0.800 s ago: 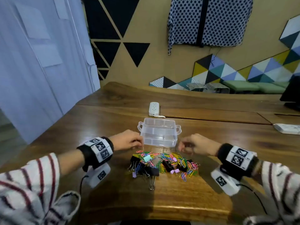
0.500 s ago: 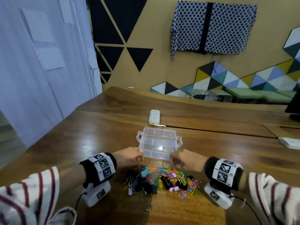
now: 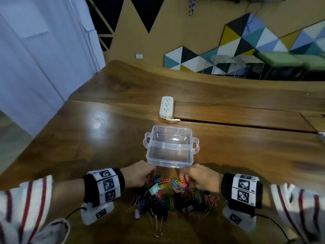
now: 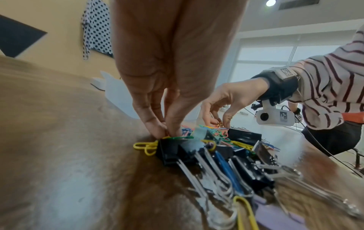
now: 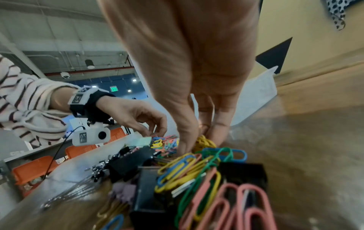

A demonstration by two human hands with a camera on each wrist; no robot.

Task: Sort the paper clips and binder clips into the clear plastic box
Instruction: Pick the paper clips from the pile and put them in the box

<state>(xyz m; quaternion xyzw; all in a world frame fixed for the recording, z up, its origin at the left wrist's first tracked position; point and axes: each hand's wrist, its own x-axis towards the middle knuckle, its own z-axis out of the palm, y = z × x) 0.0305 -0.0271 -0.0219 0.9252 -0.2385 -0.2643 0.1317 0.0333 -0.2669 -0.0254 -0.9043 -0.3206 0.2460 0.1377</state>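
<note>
- Left hand (image 4: 169, 87) fingertips (image 4: 155, 129) pinch a green clip (image 4: 178, 137) at the pile's edge.
- Right hand (image 4: 226, 99) pinches clips behind the black binder clips (image 4: 244, 168).

A big brown wooden table (image 3: 228, 155) shines under the lights. A white power strip (image 3: 166, 107) lies flat on it. Behind it stands a tan wall (image 3: 175, 32) with black triangles and a patch of colourful triangle tiles (image 3: 246, 41). A pale blue curtain (image 3: 35, 59) hangs on the left. Green padded benches (image 3: 284, 60) sit by the wall. Orange chairs (image 5: 35, 169) show far off.
</note>
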